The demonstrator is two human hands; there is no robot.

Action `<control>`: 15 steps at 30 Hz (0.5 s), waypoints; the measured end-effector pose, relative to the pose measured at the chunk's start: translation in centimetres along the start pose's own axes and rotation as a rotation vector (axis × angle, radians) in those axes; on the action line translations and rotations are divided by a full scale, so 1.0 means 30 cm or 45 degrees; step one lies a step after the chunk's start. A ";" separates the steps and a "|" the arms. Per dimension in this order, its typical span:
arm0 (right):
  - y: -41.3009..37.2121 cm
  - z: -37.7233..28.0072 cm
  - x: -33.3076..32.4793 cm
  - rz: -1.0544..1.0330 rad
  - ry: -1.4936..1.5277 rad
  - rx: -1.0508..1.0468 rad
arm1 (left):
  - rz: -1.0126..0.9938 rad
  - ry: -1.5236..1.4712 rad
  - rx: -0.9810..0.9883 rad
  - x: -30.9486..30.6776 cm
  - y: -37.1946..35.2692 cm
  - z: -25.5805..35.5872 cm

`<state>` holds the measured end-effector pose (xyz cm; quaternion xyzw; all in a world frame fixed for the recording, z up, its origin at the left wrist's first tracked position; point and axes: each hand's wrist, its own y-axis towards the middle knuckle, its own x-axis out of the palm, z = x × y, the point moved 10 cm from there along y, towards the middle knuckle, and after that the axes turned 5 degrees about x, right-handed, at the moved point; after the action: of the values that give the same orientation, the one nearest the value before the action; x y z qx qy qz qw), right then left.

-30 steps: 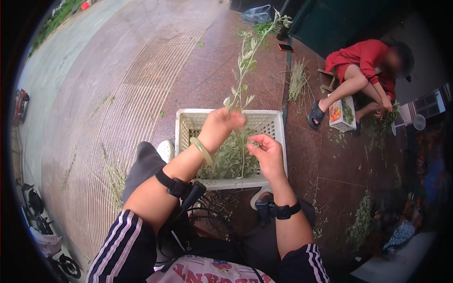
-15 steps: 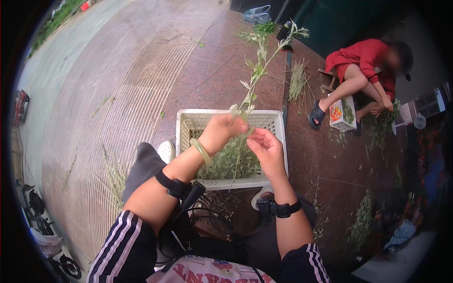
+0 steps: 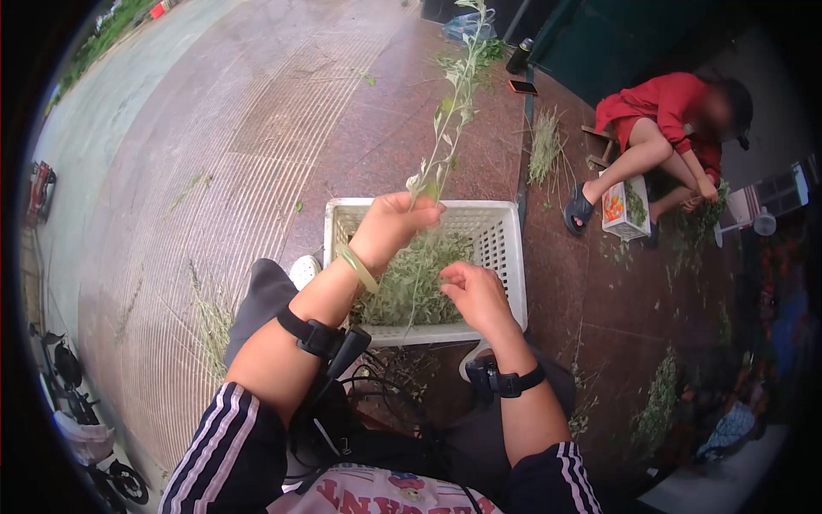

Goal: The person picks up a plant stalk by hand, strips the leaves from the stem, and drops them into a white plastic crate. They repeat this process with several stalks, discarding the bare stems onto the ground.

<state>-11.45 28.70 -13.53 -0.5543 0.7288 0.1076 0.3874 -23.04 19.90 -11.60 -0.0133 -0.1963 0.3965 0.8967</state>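
My left hand is closed around a long leafy stem, which rises up and away from me, its thin lower end hanging below the hand. Under both hands is a white plastic basket with slotted walls, and a heap of loose green leaves covers its bottom. Over the basket's right side, apart from the stem, my right hand has thumb and fingers pinched together. Something small and greenish shows at those fingertips, too small to name.
At the right a person in red sits low, hands on greenery beside a small white basket. Cut stems lie on the tiles. Farther back are a dark bottle, a phone and a plastic bag.
My right hand has moved away from the stem, down over the basket's leaves. My left hand has shifted slightly left, still holding the stem, which now stands steeper.
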 end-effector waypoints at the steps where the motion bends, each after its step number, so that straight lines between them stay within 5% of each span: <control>1: -0.002 0.000 -0.017 0.054 0.022 0.008 | 0.004 0.024 -0.004 0.001 0.000 -0.006; 8: 0.043 0.016 -0.125 0.253 0.951 -0.068 | -0.108 0.188 -0.070 0.040 -0.014 -0.075; 15: 0.029 -0.036 -0.124 0.171 1.199 -0.093 | -0.255 0.095 -0.029 0.152 -0.050 -0.115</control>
<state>-12.39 31.07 -10.48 -0.5076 0.8551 -0.1048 -0.0124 -17.95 22.60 -12.95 -0.0186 -0.1674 0.3020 0.9383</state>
